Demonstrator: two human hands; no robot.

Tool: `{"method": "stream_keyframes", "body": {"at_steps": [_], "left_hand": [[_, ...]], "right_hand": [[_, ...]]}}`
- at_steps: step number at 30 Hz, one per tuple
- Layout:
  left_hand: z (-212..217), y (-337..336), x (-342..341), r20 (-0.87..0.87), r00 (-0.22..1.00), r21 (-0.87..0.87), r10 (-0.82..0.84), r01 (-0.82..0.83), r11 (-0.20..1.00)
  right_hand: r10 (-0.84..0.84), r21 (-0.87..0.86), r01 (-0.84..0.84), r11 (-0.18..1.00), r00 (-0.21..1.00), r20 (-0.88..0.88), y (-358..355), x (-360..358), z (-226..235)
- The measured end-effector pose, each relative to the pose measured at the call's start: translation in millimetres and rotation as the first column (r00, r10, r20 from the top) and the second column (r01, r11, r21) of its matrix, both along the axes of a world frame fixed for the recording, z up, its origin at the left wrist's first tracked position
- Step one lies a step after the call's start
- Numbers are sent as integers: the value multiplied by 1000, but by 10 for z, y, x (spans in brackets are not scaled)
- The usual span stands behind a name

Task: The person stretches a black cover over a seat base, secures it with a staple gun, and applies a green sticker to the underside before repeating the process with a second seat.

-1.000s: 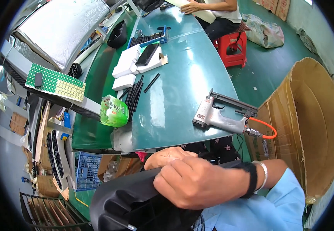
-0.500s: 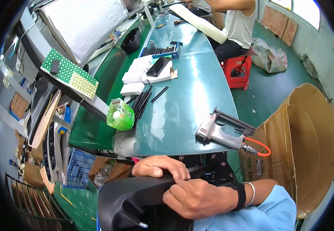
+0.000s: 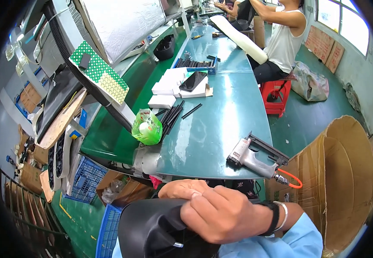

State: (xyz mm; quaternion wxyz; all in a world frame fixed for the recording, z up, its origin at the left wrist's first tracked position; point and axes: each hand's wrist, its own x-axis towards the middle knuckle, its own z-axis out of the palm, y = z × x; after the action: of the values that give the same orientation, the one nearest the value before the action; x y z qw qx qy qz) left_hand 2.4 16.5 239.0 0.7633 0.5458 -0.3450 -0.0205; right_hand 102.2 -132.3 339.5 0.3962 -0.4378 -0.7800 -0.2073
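The black, smooth-skinned piece [image 3: 141, 228] lies at the lower middle of the view, close against the person's body and below the near edge of the table, with folds in its surface and a short metal pin [image 3: 178, 244] poking out of it. The right hand [image 3: 221, 213] is clenched on the piece's upper edge, knuckles up. The left hand [image 3: 183, 189] is curled at the far side of that edge, its fingers meeting the right hand's; its fingertips are hidden, so I cannot tell whether it grips the piece or only rests there. A black band [image 3: 274, 217] and a pale bracelet [image 3: 284, 216] circle the right wrist, just beyond the light-blue sleeve [image 3: 300, 236].

Past the hands, on the green table [image 3: 203, 148], a silver staple gun [image 3: 252, 162] lies on its side near the right corner, joined to an orange hose [image 3: 293, 179]. Toward the left stands an open green packet [image 3: 147, 129], beside a loose bundle of black sticks [image 3: 172, 121]. Farther off are white boxes [image 3: 169, 81], with a dark phone [image 3: 193, 81] resting on top.

To the right of the table gapes a tall cardboard carton [image 3: 350, 180]. Beyond, a co-worker in a white top [image 3: 284, 47] sits on a red stool [image 3: 275, 101], and a long cream piece [image 3: 238, 38] slants at that person's lap
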Motion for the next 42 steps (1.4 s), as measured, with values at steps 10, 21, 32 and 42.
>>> {"method": "stream_keyframes", "body": {"at_steps": [10, 21, 32, 42], "left_hand": [[255, -8, 100, 0, 1000, 85, -28, 28, 996], [526, -63, -128, 54, 998, -63, -32, 36, 997], [447, 2, -127, -2, 997, 96, -75, 75, 993], [1008, -8, -232, 358, 930, 32, 79, -96, 995]], "right_hand": [[86, -76, -104, 992, 973, -214, -191, -239, 60], [16, -10, -19, 1000, 975, -221, -95, -274, 211], [242, 28, -255, 966, 941, 237, -54, -115, 387], [189, 7, -190, 982, 979, 73, -196, -204, 272]]}}
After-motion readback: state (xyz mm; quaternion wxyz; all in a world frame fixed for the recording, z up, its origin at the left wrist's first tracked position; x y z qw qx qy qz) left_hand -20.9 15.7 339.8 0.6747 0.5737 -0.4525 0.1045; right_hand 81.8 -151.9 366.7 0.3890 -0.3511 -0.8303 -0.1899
